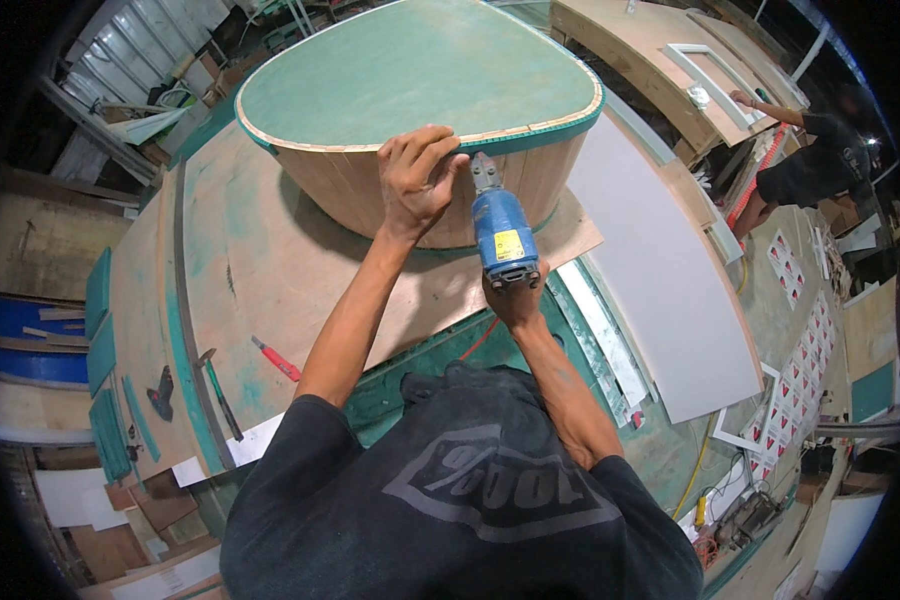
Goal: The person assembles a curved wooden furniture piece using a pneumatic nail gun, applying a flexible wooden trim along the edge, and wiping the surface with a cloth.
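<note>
Before me stands a rounded piece (345, 185) with upright wood strips round its side and a green top (420, 70). A green edge strip (550, 132) runs round the rim. My left hand (417, 185) is closed at the near rim, fingers bent over the top edge and thumb by the strip. In my right hand (518, 298) is a blue air nail gun (503, 225), gripped from behind. Its metal nose meets the rim just right of my left fingers. The gun's body hides most of my right fingers.
A hammer (222, 395), a red-handled cutter (276, 358) and a dark drill-like tool (160, 393) lie at left on the workbench (240, 300). A pale curved panel (660, 270) lies right. Another person (820, 155) reaches to a white frame (715, 85) at far right.
</note>
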Tool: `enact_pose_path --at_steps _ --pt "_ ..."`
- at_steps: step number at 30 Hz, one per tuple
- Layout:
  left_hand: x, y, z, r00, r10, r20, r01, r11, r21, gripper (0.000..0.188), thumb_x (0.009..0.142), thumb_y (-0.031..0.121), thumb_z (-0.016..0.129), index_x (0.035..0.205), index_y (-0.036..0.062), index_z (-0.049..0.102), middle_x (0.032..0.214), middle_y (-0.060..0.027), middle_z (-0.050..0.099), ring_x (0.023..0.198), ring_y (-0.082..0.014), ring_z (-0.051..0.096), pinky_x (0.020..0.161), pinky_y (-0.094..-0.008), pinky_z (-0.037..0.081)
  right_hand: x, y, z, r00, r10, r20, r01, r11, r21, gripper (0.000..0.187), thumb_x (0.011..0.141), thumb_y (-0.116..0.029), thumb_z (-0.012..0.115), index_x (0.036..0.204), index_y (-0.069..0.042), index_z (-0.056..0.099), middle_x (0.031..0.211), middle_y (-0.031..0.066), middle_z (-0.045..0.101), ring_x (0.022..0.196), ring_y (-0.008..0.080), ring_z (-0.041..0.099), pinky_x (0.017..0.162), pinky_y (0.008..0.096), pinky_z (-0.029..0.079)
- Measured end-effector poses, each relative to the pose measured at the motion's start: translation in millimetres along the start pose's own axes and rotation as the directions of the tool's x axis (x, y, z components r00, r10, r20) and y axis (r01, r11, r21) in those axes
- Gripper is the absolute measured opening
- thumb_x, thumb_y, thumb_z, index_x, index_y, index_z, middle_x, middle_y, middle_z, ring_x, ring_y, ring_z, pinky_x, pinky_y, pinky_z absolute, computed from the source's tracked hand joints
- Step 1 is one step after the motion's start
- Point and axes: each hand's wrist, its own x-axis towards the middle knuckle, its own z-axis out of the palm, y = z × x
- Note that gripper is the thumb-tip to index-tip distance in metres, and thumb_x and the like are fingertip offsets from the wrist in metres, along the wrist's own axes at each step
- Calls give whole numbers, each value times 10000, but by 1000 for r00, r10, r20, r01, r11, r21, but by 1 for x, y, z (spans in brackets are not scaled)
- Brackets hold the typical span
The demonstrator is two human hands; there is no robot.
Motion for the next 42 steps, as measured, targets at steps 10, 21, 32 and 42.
enact_pose_path --at_steps 10,21,32,42 --pt "0 4 7 999 -23 -48 25 999 34 231 783 222 825 952 135 693 1063 15 694 996 -184 612 939 -365 367 -9 16 9 993 -114 -5 113 990 -88 222 725 -43 760 937 -17 701 844 119 710 720 246 718 658 337 570" --pt "2 7 6 999 -28 -31 30 998 63 214 793 211 817 951 131 695 1067 11 703 993 -185 619 931 -359 379 2 -4 3 999 22 29 -22 1000 5 274 726 -74 788 982 -25 704 876 112 722 778 249 736 699 340 581" --pt "4 -8 -4 999 -20 25 22 998 -64 227 798 156 802 1006 117 719 1092 -27 735 1039 -215 666 942 -355 436 4 -13 7 999 -39 9 39 998 42 272 723 -102 793 967 -25 700 880 127 710 781 281 729 712 357 582" --pt "3 -11 -11 998 11 60 -6 997 -77 269 810 113 787 1072 110 727 1121 -42 739 1088 -230 672 952 -356 456 3 -11 14 1000 -3 30 1 998 70 243 709 -67 779 931 -19 692 883 144 702 779 297 722 702 364 582"
